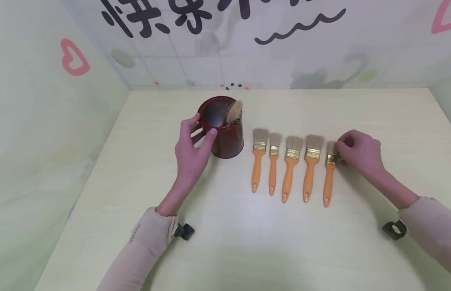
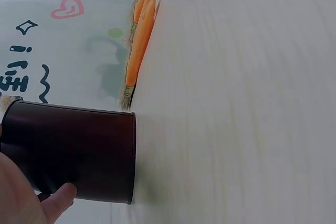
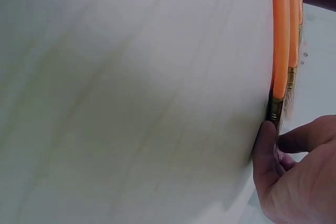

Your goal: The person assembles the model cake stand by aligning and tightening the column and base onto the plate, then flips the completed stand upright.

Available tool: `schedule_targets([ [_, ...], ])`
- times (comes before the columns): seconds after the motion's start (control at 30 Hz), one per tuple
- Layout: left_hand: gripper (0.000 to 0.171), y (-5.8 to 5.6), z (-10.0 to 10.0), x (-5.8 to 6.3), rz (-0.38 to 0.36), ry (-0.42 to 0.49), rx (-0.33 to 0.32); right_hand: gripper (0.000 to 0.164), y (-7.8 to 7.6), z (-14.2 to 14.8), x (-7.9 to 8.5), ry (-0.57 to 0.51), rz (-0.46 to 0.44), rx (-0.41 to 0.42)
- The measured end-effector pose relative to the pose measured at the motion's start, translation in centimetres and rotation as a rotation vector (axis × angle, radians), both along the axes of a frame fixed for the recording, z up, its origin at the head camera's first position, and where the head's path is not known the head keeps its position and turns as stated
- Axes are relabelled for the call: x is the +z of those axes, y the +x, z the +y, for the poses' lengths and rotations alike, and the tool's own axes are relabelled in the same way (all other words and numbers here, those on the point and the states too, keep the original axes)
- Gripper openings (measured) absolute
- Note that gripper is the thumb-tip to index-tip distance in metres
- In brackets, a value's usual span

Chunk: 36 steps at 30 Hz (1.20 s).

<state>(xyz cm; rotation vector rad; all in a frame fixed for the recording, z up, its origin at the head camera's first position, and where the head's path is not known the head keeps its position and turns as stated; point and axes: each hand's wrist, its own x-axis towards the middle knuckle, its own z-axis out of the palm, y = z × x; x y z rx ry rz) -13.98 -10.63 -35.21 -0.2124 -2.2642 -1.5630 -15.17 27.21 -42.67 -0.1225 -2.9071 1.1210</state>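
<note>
A dark red cylindrical pot point(image 1: 229, 141) stands upright on the table, and one brush with tan bristles point(image 1: 234, 112) pokes above its rim. My left hand point(image 1: 192, 151) grips the pot's left side near the rim, thumb toward the front. In the left wrist view the pot point(image 2: 79, 150) lies sideways across the picture, with part of the hand point(image 2: 21, 192) on it. My right hand point(image 1: 360, 152) pinches the rightmost paintbrush point(image 1: 329, 178) at its bristles. The right wrist view has thumb and fingers point(image 3: 265, 150) at that brush's bristle end, below its orange handle point(image 3: 281, 40).
Several more orange-handled paintbrushes point(image 1: 291, 173) lie in a row between pot and right hand, bristles pointing away from me. The pale table point(image 1: 254, 242) meets a printed backdrop point(image 1: 269, 68) behind. A dark wrist mount point(image 1: 184, 231) sits on the left sleeve.
</note>
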Motion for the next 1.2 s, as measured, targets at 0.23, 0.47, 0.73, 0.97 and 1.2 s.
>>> schedule_targets([
  [0.23,0.044,-0.6,-0.5,-1.1,0.003,0.015,-0.003,0.026,0.2,0.0,-0.1,0.008,-0.005,-0.001],
  [0.47,0.046,-1.5,-0.4,-2.4,0.010,0.049,-0.009,0.066,0.5,0.0,0.0,0.044,-0.049,-0.046],
  [0.73,0.043,-0.2,0.1,-0.5,-0.009,0.063,0.005,0.074,0.6,-1.3,0.6,0.010,-0.020,-0.040],
  [0.97,0.043,-0.1,-0.2,-0.7,0.004,0.062,0.006,0.066,0.6,-2.9,1.6,-0.016,0.065,-0.004],
  [1.2,0.043,-0.1,-0.1,-0.6,-0.015,0.080,0.002,0.052,0.1,-5.7,2.4,-0.114,0.095,0.061],
])
